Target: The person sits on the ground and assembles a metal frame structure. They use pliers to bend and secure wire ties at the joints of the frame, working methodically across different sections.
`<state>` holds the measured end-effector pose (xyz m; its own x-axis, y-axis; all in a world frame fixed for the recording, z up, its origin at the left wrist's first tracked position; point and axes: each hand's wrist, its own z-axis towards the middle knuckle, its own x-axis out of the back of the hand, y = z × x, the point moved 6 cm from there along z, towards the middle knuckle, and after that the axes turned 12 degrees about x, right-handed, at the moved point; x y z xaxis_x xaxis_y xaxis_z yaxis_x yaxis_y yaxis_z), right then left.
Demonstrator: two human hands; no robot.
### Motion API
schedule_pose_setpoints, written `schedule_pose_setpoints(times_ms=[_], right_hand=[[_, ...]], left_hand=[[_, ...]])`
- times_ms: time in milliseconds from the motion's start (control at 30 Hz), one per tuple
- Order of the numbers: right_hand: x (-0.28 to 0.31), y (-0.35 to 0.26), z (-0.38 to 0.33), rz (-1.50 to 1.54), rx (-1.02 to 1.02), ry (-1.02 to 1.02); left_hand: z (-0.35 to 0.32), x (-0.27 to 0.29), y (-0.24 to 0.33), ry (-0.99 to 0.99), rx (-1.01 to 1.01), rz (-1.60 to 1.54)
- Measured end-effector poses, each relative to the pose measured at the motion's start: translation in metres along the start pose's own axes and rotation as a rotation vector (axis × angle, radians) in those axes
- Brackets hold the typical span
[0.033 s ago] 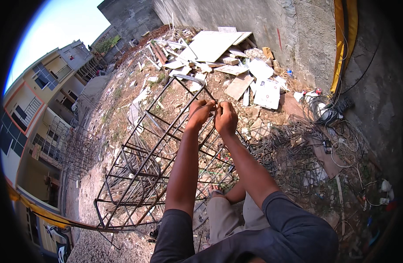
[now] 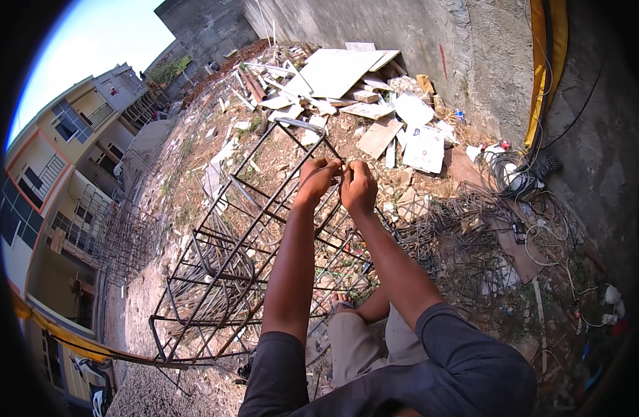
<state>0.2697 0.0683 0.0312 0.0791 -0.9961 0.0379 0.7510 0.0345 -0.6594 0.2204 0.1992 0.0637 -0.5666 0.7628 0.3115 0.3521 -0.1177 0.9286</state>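
A long cage of dark steel reinforcing bars [image 2: 218, 276], with squared rings along it, stretches from the lower left up to the middle of the view. At its upper right corner my left hand [image 2: 318, 181] is closed in a pinch, the fingers by a bar. Right beside it, my right hand [image 2: 358, 186] is pinched too, its fingertips almost touching the left ones. Whatever lies between the fingertips is too small and hidden to make out. Both forearms reach forward over the cage's right side.
Loose bars [image 2: 208, 306] lie beneath the cage. Broken white boards [image 2: 340, 73] are heaped before a grey wall [image 2: 482, 62]. Coiled cables [image 2: 510, 174] and tangled rods [image 2: 430, 229] lie to the right. A yellow strap [image 2: 542, 76] hangs at the wall. Houses [image 2: 62, 181] stand left.
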Motion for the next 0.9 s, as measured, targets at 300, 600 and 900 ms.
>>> schedule_pose_setpoints(times_ms=[300, 600, 900], right_hand=[[-0.025, 0.042, -0.011, 0.799, -0.524, 0.065], [-0.048, 0.052, -0.027, 1.24, -1.2, -0.128], [-0.06, 0.054, -0.029, 1.612, -1.426, -0.122]], left_hand=[[-0.002, -0.004, -0.001, -0.051, -0.012, -0.031], [-0.007, -0.002, -0.001, -0.009, 0.008, -0.029], [-0.01, -0.001, 0.004, -0.004, -0.049, -0.03]])
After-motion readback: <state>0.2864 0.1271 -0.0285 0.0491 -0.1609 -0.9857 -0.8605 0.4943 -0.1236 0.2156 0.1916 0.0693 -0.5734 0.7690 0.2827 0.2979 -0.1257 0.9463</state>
